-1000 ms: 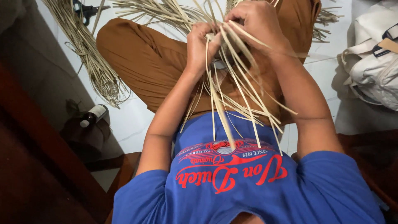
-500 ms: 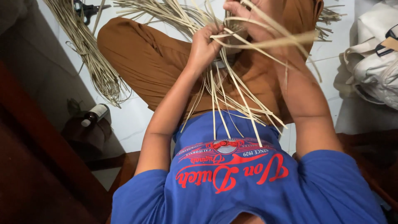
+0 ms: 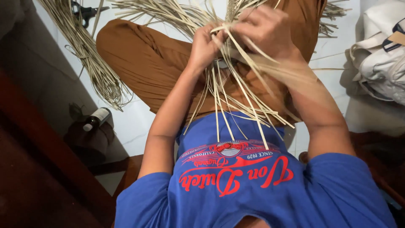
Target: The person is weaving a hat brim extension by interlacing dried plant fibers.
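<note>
Near the top centre of the frame the left hand (image 3: 204,44) is closed in a fist-like grip around a gathered bunch of pale tan flat reed strips (image 3: 230,90), and the right hand (image 3: 263,29), just beside it and slightly higher, pinches the same strips with curled fingers, so both hands hold the bundle where the strands cross. From that knot the loose ends fan down toward the lower centre of the frame, over the brown trousers (image 3: 147,63) of the crossed legs and onto the chest of the blue shirt with red print (image 3: 253,185). More of the same strips spread out behind the hands along the top edge (their far ends run out of the frame). The right forearm crosses in front of some strands and is motion-blurred, so the exact hold of the lower fingers cannot be told. In the upper left a separate long sheaf of pale reed strips (image 3: 90,63) lies on the white tiled floor (image 3: 135,122), with black-handled scissors (image 3: 86,10) at its top end. At middle left a dark bottle with a white label (image 3: 97,119) lies on its side near dark wooden furniture (image 3: 38,169). At the upper right edge sits a cream cloth bag (image 3: 382,55).
</note>
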